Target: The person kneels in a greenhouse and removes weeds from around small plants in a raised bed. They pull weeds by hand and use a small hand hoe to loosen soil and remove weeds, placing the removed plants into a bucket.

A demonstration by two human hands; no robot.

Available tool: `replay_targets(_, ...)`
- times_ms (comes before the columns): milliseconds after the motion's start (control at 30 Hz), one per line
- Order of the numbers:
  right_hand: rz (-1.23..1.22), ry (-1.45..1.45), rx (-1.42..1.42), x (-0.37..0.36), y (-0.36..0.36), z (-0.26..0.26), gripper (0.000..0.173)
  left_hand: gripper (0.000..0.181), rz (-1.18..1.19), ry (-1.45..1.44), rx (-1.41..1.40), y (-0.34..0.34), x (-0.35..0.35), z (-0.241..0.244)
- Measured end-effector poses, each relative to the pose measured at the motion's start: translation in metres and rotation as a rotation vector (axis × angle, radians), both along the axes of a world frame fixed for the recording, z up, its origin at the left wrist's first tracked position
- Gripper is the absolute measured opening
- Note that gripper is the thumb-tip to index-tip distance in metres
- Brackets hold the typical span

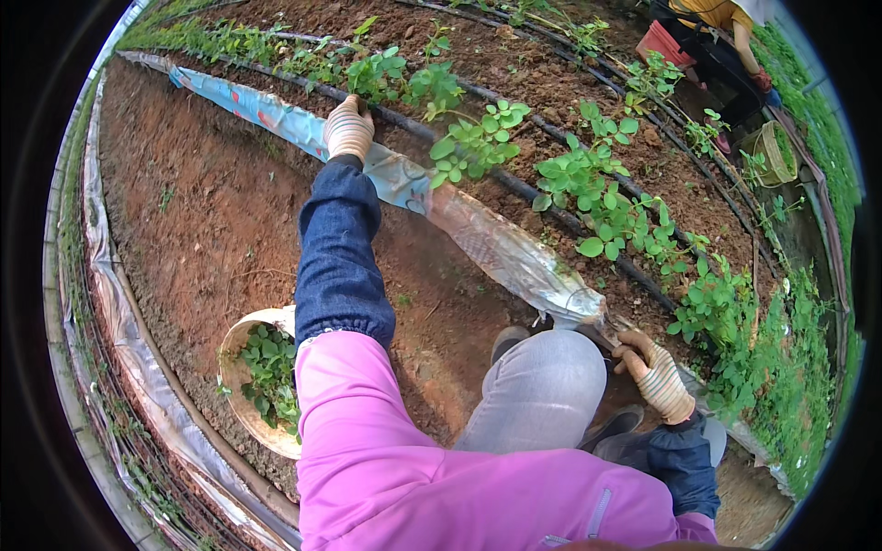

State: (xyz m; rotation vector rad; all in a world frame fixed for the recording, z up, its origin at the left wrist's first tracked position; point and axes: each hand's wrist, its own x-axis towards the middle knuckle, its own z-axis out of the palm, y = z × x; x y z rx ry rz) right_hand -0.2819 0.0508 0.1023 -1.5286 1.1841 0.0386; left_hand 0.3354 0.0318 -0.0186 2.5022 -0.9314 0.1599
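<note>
My left hand (350, 131), in a striped work glove, reaches over the blue plastic edging film (396, 180) of a soil bed. Its fingers are bent down beside the black drip pipe (406, 124), near a leafy green plant (375, 74); whether they grip anything is hidden. My right hand (653, 375), in a matching glove with brown fingers, is closed around a dark narrow tool (598, 336) close to my knee, at the bed's edge. The tool's type is unclear. Rows of low leafy plants (606, 213) grow along the pipes.
A pale bucket (238, 406) of picked greens stands on the bare soil path left of me. At the upper right, another person (720, 41) in a yellow top bends near a red container (665, 47) and a second bucket (761, 155). Grassy weeds (792, 372) border the right side.
</note>
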Motion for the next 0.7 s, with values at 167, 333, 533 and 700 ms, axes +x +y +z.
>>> replay_targets(167, -0.014, 0.033, -0.003, -0.012, 0.002, 0.002, 0.044, 0.017, 0.106, 0.477, -0.521, 0.009, 0.005, 0.003)
replay_targets(333, -0.007, 0.033, -0.005, -0.014, 0.005, 0.001, 0.042, 0.018, 0.028, 0.294, -0.394, 0.027, -0.014, 0.013)
replay_targets(533, 0.037, -0.006, -0.018, -0.010, 0.009, -0.002, 0.038, 0.033, -0.258, -0.036, -0.029, 0.011, -0.045, 0.010)
replay_targets(700, 0.050, -0.024, -0.028, -0.014, 0.008, -0.003, 0.037, 0.026, -0.176, -0.054, 0.060, 0.011, -0.051, 0.019)
